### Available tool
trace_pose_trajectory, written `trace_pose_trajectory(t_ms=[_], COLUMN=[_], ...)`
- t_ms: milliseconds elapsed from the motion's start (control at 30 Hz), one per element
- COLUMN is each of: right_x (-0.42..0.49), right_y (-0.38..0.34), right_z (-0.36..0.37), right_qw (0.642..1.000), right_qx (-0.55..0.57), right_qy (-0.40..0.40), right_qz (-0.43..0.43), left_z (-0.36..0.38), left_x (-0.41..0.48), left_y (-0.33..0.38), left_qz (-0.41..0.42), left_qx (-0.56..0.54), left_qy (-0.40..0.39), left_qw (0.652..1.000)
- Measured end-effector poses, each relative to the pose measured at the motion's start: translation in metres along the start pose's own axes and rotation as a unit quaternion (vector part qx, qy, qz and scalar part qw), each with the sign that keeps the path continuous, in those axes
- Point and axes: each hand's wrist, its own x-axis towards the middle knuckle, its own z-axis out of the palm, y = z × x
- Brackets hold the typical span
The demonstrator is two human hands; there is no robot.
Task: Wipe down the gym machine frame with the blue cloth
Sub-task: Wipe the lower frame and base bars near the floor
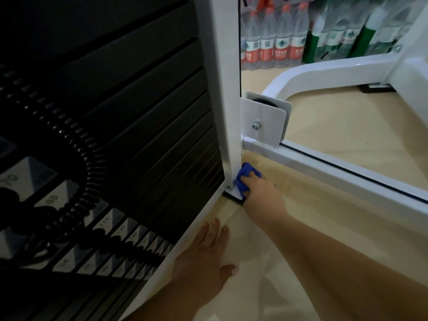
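The white upright post of the gym machine frame runs down the middle of the view to the floor. At its foot, my right hand is shut on the bunched blue cloth and presses it against the post's bottom corner. My left hand lies flat with fingers spread, resting against the white lower edge of the frame near the floor and holding nothing.
A dark weight stack with numbered plates and a black coiled cable fills the left. A white floor rail, a bolted pulley bracket and a curved white base tube lie right. Shrink-wrapped water bottles stand behind on the beige floor.
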Motion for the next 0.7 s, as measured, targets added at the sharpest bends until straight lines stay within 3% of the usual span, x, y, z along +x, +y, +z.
trace_pose_trajectory(t_ms=[100,167,267,300,367,433,467,533,700], right_x=[-0.033,-0.043,-0.036,-0.033,-0.025,-0.017,-0.016,-0.016,-0.032], right_y=[-0.002,0.0,0.006,0.003,-0.011,-0.032,-0.041,-0.047,-0.037], right_z=[0.004,0.006,-0.007,-0.015,-0.033,-0.051,-0.059,-0.067,-0.047], right_qw=[0.998,0.996,0.982,0.967,0.898,0.831,0.813,0.803,0.83], right_qx=[0.032,0.048,0.183,0.253,0.422,0.534,0.559,0.577,0.546], right_qy=[0.011,-0.025,-0.017,0.025,0.106,0.138,0.145,0.133,-0.002], right_qz=[-0.049,-0.076,-0.048,-0.008,0.061,0.075,0.07,0.064,0.113], left_z=[0.0,0.001,0.005,0.005,0.006,0.006,0.005,0.005,0.003], left_x=[-0.001,-0.001,0.001,0.001,0.002,0.002,0.002,0.002,0.002], left_y=[-0.001,-0.002,-0.003,-0.004,-0.005,-0.005,-0.004,-0.004,-0.004], left_qz=[0.001,0.001,0.002,0.003,0.005,0.005,0.006,0.006,0.003], left_qx=[-0.001,0.001,0.016,0.017,0.018,0.015,0.012,0.009,0.02], left_qy=[0.005,0.008,0.015,0.02,0.016,0.014,0.015,0.017,0.011], left_qw=[1.0,1.0,1.0,1.0,1.0,1.0,1.0,1.0,1.0])
